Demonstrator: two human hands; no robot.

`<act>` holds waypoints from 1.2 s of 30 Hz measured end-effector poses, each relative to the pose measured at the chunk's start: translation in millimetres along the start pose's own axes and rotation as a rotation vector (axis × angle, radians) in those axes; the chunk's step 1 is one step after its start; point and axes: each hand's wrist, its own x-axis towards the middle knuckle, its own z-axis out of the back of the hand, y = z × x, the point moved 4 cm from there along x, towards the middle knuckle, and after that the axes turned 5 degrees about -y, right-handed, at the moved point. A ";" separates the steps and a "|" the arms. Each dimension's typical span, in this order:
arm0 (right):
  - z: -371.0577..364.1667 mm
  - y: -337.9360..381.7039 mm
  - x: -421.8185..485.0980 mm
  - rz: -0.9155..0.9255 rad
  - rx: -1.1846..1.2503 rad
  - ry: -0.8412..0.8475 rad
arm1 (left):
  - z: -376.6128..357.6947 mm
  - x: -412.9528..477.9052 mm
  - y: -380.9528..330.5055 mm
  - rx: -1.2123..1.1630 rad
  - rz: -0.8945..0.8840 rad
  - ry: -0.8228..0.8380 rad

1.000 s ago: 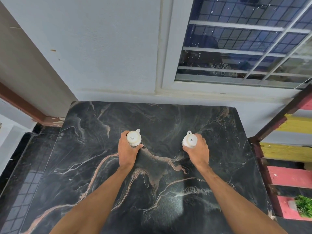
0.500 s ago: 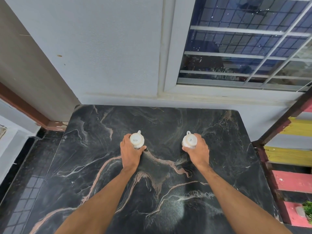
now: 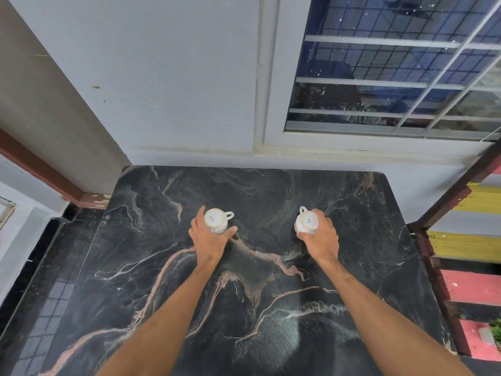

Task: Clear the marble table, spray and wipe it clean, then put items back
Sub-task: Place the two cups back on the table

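Two white cups, both upside down on the black marble table (image 3: 271, 308). Left cup (image 3: 216, 220) wrapped by fingers of the left hand (image 3: 210, 238), handle poking out on the far right side. Right cup (image 3: 307, 222) gripped by the right hand (image 3: 320, 238), handle on the far left. Nothing between the two. Pink and white lines running across the stone. Past the fingertips, a grey wall (image 3: 176, 77) and a barred window (image 3: 393, 77). Tiny writing on each cup bottom, too small to read.
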 end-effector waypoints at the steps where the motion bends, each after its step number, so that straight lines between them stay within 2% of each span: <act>1: 0.5 -0.2 0.3 -0.003 0.002 0.002 | -0.8 1.6 -2.2 0.014 -0.030 -0.013; 7: -2.0 0.4 -3.9 -0.013 0.053 -0.040 | 5.7 5.5 -6.3 0.140 -0.095 -0.019; 10: -5.2 2.4 -6.4 -0.044 0.092 -0.086 | 6.4 0.1 -6.2 0.128 -0.084 -0.013; 14: -7.4 4.0 -5.2 -0.062 0.095 -0.099 | 1.6 -2.0 -5.4 0.091 -0.174 0.089; 16: -7.1 4.1 -4.4 -0.065 0.094 -0.102 | 0.5 -1.1 -4.9 0.079 -0.190 0.075; 23: -7.7 2.6 -5.2 -0.054 0.099 -0.112 | 1.0 -1.1 -3.0 0.036 -0.042 -0.082; 36: -7.4 0.4 -3.1 -0.054 0.091 -0.048 | 11.2 0.4 -2.3 0.040 -0.028 -0.062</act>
